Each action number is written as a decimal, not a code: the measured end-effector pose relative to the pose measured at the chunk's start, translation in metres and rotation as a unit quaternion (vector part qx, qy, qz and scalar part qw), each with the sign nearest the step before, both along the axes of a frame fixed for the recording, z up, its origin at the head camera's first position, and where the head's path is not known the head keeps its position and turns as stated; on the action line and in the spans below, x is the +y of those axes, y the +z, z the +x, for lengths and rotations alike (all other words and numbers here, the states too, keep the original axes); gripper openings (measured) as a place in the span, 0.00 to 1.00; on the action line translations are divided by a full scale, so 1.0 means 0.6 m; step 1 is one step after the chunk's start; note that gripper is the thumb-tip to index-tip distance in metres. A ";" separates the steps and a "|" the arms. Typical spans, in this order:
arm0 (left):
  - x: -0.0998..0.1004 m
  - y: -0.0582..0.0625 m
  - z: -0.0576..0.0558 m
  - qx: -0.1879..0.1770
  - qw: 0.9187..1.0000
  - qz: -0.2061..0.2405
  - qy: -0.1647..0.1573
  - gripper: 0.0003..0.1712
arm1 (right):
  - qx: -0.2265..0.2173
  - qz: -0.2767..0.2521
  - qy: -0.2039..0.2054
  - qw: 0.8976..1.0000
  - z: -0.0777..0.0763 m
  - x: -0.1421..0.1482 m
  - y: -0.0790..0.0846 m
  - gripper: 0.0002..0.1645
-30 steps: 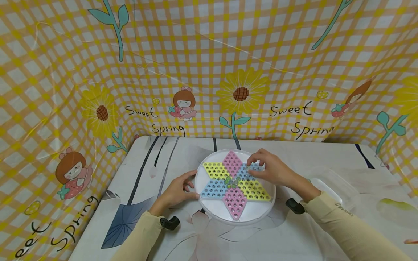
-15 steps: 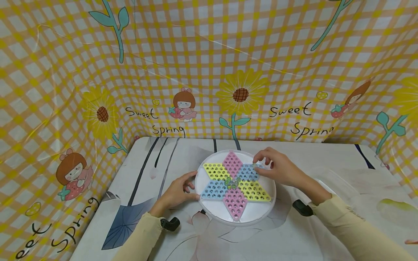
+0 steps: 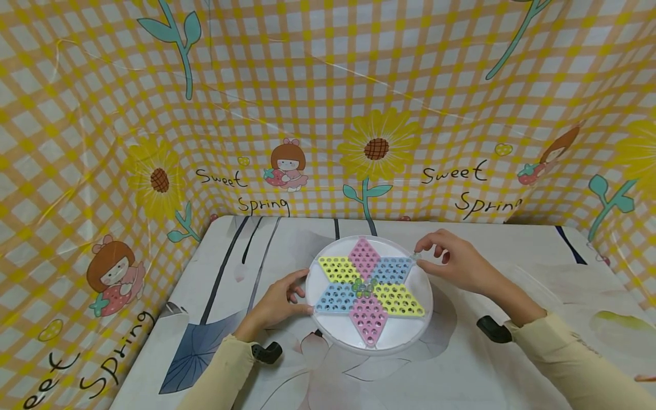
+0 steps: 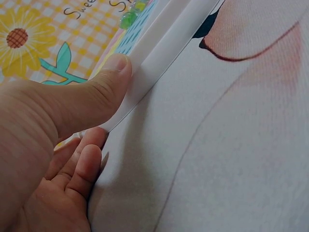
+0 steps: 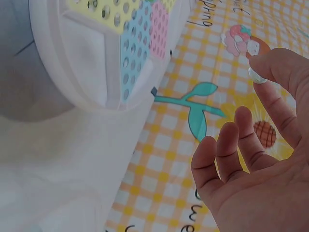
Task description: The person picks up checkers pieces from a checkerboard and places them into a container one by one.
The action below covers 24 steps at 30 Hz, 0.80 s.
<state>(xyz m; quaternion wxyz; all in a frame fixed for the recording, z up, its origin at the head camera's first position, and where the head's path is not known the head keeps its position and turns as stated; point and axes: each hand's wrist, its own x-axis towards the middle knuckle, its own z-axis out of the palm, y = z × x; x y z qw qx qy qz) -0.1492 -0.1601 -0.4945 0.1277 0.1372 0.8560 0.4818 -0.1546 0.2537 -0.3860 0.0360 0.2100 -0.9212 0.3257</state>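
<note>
A round white Chinese checkers board (image 3: 328, 324) with a pink, yellow and blue star of holes lies on the table. Several green-tinted glass marbles (image 3: 365, 286) sit at its centre. My left hand (image 3: 279, 299) touches the board's left edge; the left wrist view shows the thumb (image 4: 108, 79) straight against the white rim, the other fingers loosely bent beside it. Off the board's upper right edge, my right hand (image 3: 458, 263) pinches a pale clear marble (image 5: 257, 76) between thumb and index finger. Its remaining fingers are half bent and hold nothing.
A faint clear plastic container (image 5: 53, 203) shows at the lower left of the right wrist view. The board stands on a table (image 3: 410, 376) with a floral cover. Yellow checked cloth (image 3: 318, 85) walls the back and sides.
My right hand has moved right, from over the blue section past the board's upper right edge, with the marble between its fingertips. The left hand and board have stayed in place.
</note>
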 end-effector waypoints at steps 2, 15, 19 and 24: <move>0.001 0.001 0.001 -0.001 1.000 -0.001 0.000 0.51 | 0.012 -0.001 -0.005 1.000 0.003 0.010 0.000 0.12; -0.002 0.000 0.001 0.002 1.000 -0.004 -0.003 0.51 | 0.032 -0.002 -0.045 0.998 0.029 0.084 0.001 0.13; -0.002 -0.001 0.001 -0.001 1.000 -0.004 -0.004 0.51 | 0.042 -0.004 -0.050 0.998 0.036 0.105 0.001 0.14; -0.001 0.000 0.002 -0.002 1.000 -0.005 -0.004 0.52 | 0.054 -0.013 -0.054 0.997 0.043 0.127 -0.002 0.14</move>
